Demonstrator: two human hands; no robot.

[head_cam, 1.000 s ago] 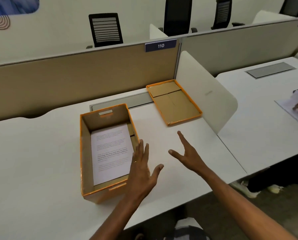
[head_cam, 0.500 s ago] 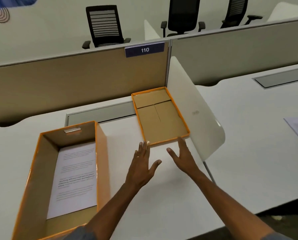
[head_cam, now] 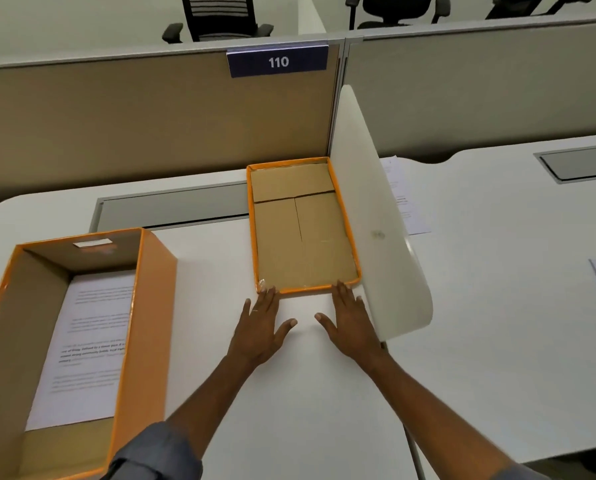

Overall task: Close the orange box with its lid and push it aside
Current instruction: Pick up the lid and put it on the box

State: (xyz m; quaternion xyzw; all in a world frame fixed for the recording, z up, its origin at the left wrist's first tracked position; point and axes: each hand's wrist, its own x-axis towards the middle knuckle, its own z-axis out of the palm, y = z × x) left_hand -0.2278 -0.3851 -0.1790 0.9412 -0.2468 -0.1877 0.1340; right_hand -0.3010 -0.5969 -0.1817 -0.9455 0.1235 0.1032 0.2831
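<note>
The orange box stands open at the left of the white desk, with a printed sheet of paper lying flat inside. Its orange-rimmed lid lies upside down at the back of the desk, brown cardboard inside facing up, against the white divider. My left hand lies flat and open, its fingertips touching the lid's near left corner. My right hand is also flat and open, fingertips at the lid's near right corner. Neither hand grips anything.
A white curved divider rises just right of the lid. A tan partition with a "110" label closes the back. A grey cable flap sits behind the box. Papers lie on the neighbouring desk at right.
Both hands have reached forward from beside the box to the lid's near edge. The view has come closer and shifted right, so the box now sits at the far left.
</note>
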